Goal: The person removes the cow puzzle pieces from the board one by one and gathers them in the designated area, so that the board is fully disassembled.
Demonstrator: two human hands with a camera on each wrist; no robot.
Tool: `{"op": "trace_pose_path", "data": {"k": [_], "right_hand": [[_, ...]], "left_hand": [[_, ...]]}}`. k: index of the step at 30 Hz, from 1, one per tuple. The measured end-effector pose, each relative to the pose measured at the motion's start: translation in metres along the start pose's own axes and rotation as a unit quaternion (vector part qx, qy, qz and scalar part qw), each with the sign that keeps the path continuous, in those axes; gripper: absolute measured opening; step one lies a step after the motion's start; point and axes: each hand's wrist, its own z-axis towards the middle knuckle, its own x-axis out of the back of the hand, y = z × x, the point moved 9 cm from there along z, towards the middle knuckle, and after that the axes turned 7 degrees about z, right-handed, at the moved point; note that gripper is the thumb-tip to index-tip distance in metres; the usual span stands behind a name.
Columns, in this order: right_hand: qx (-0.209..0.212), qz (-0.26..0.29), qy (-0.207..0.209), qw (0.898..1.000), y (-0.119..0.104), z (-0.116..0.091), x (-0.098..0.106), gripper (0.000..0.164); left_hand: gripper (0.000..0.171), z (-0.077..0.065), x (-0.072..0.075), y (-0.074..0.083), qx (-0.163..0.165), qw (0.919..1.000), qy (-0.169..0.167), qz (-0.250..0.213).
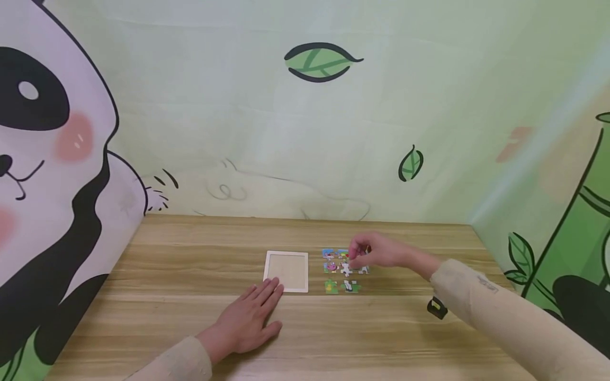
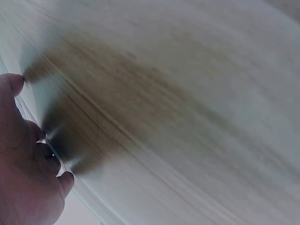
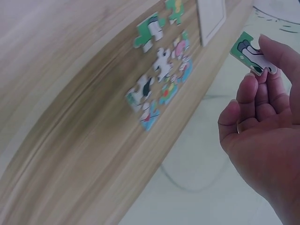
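My right hand (image 1: 378,251) is over the puzzle pieces, and in the right wrist view it pinches a jigsaw piece (image 3: 253,55) with green, white and dark grey print between thumb and fingers. Several more jigsaw pieces lie below it in loose rows, among them a white one (image 3: 162,63) and a green-and-white one (image 3: 150,31). To their left is a square puzzle frame (image 1: 286,290) with a white border and a bare, light wooden inside. My left hand (image 1: 248,317) lies flat, its fingertips at the frame's near left corner.
The wood-grain table (image 1: 190,254) runs back to a printed cloth backdrop (image 1: 238,106) with a panda and leaves. A small black object with a yellow mark (image 1: 437,308) shows beneath my right sleeve.
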Motion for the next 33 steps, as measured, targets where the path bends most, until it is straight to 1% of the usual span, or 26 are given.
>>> {"op": "trace_pose_path", "data": {"k": [3,6,8,15,21,24,33], "right_hand": [[-0.005,-0.009,-0.001,1.000,0.008,-0.004,0.002,0.011],[0.000,-0.013,-0.002,1.000,0.012,-0.009,0.004,0.012],[0.001,-0.014,-0.003,1.000,0.015,-0.012,0.005,0.013],[-0.011,-0.018,-0.014,1.000,0.023,-0.023,0.003,0.011],[0.000,-0.009,-0.022,1.000,0.033,-0.027,-0.004,0.011],[-0.002,0.000,-0.021,1.000,0.038,-0.029,-0.008,0.011],[-0.019,-0.007,-0.013,1.000,0.060,-0.026,-0.016,0.013]], "left_hand": [[0.073,0.000,-0.001,0.000,-0.004,0.9999,0.011,0.000],[0.074,0.000,-0.001,0.000,-0.008,0.9998,0.018,0.003],[0.074,0.000,-0.001,0.000,-0.008,0.9998,0.018,0.004],[0.074,0.001,-0.001,0.000,0.001,1.0000,-0.006,0.003],[0.074,0.001,0.000,0.000,0.004,1.0000,-0.006,0.006],[0.074,0.001,0.000,0.000,0.005,1.0000,-0.004,0.006],[0.073,0.001,0.000,0.000,0.005,1.0000,0.001,0.007]]}}
